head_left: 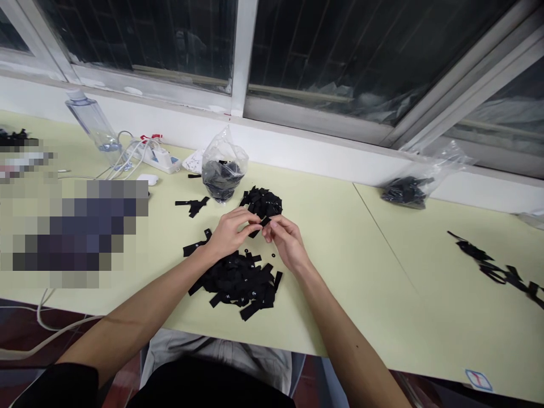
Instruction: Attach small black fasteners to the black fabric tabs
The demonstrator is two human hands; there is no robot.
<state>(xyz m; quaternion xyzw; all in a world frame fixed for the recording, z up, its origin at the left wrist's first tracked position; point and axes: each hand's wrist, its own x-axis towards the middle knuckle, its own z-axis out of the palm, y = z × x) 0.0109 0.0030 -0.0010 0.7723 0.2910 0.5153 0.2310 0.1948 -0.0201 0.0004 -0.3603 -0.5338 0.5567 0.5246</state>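
My left hand [233,231] and my right hand [288,240] meet above the table, thumbs and fingers closed in a pinch. Between them they grip a small black fabric strip [266,221]. Just beyond the fingertips sits a heap of black pieces [261,199], partly covered by my hands. Closer to me lies a larger pile of black fabric strips [240,280], some with small white letters. Two tiny black rings, one a loose ring [273,255], rest between the piles.
A clear bag of black pieces [223,173] stands behind the heaps. Leftward are a water bottle [96,124], a power strip [164,161] with white cables, and a blurred-out area. At right lie another plastic bag [408,190] and black straps [495,266]. Windows line the back.
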